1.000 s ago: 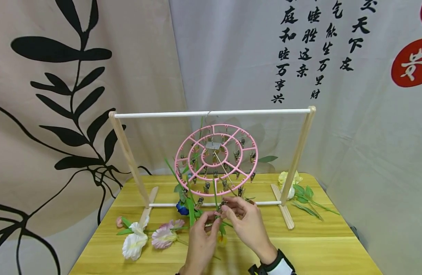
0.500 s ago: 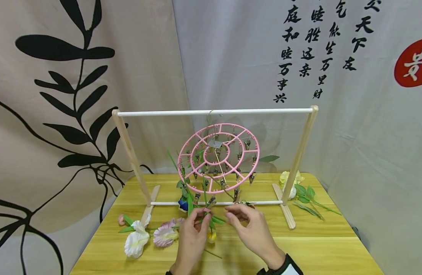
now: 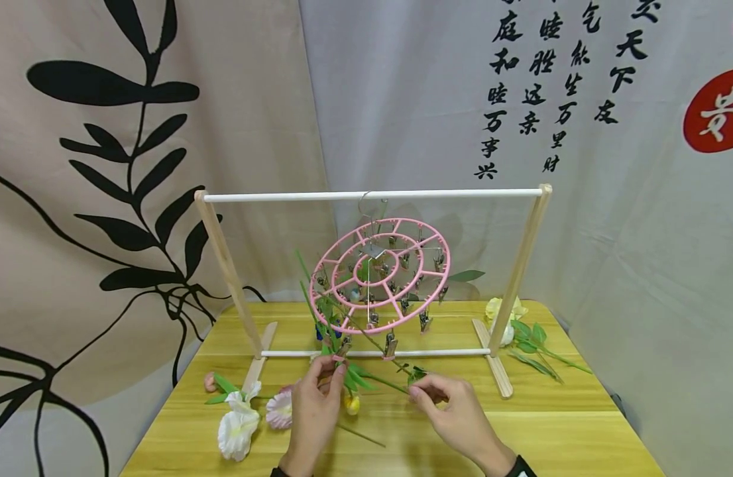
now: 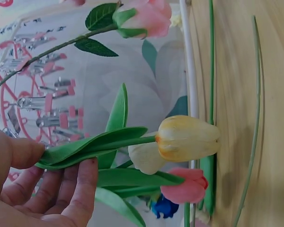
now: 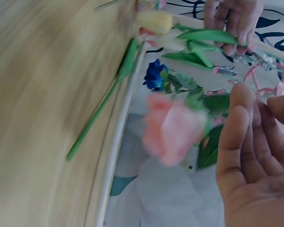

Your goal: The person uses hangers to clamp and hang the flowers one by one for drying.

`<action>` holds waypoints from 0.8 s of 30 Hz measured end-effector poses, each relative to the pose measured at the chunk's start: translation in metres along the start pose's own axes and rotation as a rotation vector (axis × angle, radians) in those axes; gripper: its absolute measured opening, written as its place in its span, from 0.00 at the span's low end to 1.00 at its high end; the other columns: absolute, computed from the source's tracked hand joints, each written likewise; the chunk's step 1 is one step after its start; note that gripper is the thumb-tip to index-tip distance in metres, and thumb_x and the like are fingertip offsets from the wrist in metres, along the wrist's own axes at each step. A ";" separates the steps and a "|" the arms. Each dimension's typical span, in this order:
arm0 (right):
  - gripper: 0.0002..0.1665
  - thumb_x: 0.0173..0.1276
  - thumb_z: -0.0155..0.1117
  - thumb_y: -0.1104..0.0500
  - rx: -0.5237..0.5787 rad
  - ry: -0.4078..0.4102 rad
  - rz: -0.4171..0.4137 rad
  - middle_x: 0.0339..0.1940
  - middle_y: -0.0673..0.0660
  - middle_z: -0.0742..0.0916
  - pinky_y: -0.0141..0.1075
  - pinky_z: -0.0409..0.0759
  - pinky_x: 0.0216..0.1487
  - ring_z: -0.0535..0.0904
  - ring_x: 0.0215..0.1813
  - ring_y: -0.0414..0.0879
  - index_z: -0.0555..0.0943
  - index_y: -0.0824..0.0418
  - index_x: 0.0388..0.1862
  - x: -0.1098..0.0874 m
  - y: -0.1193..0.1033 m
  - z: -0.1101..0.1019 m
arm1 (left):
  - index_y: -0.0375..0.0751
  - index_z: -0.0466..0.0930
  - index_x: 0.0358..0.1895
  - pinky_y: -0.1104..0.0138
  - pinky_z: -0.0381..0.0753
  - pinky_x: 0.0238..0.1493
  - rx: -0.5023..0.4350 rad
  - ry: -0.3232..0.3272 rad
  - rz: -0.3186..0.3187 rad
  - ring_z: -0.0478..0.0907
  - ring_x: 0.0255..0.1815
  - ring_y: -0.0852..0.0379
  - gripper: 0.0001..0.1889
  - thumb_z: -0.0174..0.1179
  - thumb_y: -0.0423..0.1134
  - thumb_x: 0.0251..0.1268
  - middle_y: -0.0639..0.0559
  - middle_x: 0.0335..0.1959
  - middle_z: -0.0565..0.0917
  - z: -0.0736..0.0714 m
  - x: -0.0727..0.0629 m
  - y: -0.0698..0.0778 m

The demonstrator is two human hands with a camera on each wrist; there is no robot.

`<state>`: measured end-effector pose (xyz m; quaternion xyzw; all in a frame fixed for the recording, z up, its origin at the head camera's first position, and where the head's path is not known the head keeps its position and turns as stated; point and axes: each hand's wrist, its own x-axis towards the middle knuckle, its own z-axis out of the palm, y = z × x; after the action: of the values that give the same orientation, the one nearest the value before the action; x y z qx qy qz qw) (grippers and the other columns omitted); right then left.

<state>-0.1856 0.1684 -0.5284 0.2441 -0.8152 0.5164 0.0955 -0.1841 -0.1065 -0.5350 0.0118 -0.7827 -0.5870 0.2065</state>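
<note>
In the head view, a pink round clip hanger (image 3: 431,272) hangs with metal clips around it. My left hand (image 3: 315,401) is at its lower front, pinching a yellow tulip (image 3: 352,405) by its leaves and stem, close to a clip (image 3: 345,346). The left wrist view shows thumb and fingers on those leaves, with the tulip (image 4: 188,136) pointing down towards the table. Behind it hang a pink tulip (image 4: 185,186) and a blue flower (image 4: 164,207). My right hand (image 3: 458,411) is beside a hanging pink rose (image 5: 173,130), fingers loosely bent and holding nothing.
A wooden stand (image 3: 521,265) with a white top bar (image 3: 450,194) carries the hanger. On the table lie a white flower (image 3: 238,432), a pink-purple flower (image 3: 280,409) and a loose stem (image 3: 362,435). Pale flowers with green leaves (image 3: 539,334) lie by the right post.
My hands have drawn apart: the left went left with the yellow tulip, the right went right and lower, off the clip. The hanger has turned and tilted, its lower left dipping.
</note>
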 end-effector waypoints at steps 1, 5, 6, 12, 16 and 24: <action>0.07 0.89 0.73 0.53 -0.010 0.007 0.016 0.39 0.45 0.97 0.32 0.92 0.39 0.91 0.37 0.33 0.95 0.48 0.47 -0.002 0.002 -0.001 | 0.43 0.90 0.59 0.71 0.95 0.54 -0.003 0.003 0.000 0.94 0.57 0.50 0.07 0.69 0.32 0.87 0.47 0.54 0.96 -0.001 0.002 -0.001; 0.07 0.87 0.75 0.56 -0.046 0.037 0.134 0.34 0.45 0.95 0.31 0.89 0.35 0.88 0.31 0.36 0.95 0.52 0.44 -0.006 0.013 -0.007 | 0.41 0.90 0.60 0.68 0.97 0.51 -0.003 0.032 -0.009 0.94 0.56 0.48 0.08 0.68 0.30 0.87 0.45 0.54 0.96 -0.005 0.007 -0.004; 0.07 0.87 0.75 0.56 -0.052 0.046 0.166 0.32 0.45 0.93 0.31 0.88 0.34 0.88 0.30 0.37 0.94 0.53 0.43 -0.007 0.016 -0.009 | 0.40 0.90 0.61 0.68 0.97 0.50 -0.001 0.043 -0.009 0.94 0.56 0.48 0.09 0.68 0.30 0.87 0.45 0.54 0.96 -0.006 0.008 -0.004; 0.09 0.85 0.76 0.59 -0.116 0.067 0.264 0.29 0.45 0.91 0.29 0.84 0.31 0.83 0.28 0.35 0.93 0.53 0.40 -0.005 0.033 -0.013 | 0.41 0.90 0.62 0.68 0.96 0.45 0.024 0.088 0.010 0.95 0.55 0.49 0.08 0.69 0.34 0.89 0.44 0.55 0.96 -0.016 0.010 -0.002; 0.07 0.82 0.78 0.63 -0.200 0.007 0.269 0.30 0.48 0.93 0.28 0.81 0.31 0.80 0.29 0.31 0.94 0.55 0.40 -0.006 0.044 -0.010 | 0.44 0.90 0.62 0.66 0.96 0.42 0.014 0.104 0.057 0.95 0.54 0.47 0.11 0.68 0.44 0.91 0.42 0.54 0.95 -0.024 0.015 -0.017; 0.04 0.78 0.82 0.63 -0.259 -0.146 0.163 0.36 0.46 0.94 0.28 0.84 0.35 0.82 0.34 0.28 0.92 0.57 0.42 -0.011 0.050 0.003 | 0.44 0.90 0.64 0.62 0.98 0.39 -0.036 0.115 0.139 0.95 0.55 0.45 0.15 0.69 0.49 0.90 0.42 0.53 0.94 -0.037 0.030 -0.044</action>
<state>-0.2009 0.1863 -0.5741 0.1997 -0.8968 0.3942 0.0243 -0.2087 -0.1620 -0.5575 -0.0123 -0.7578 -0.5836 0.2915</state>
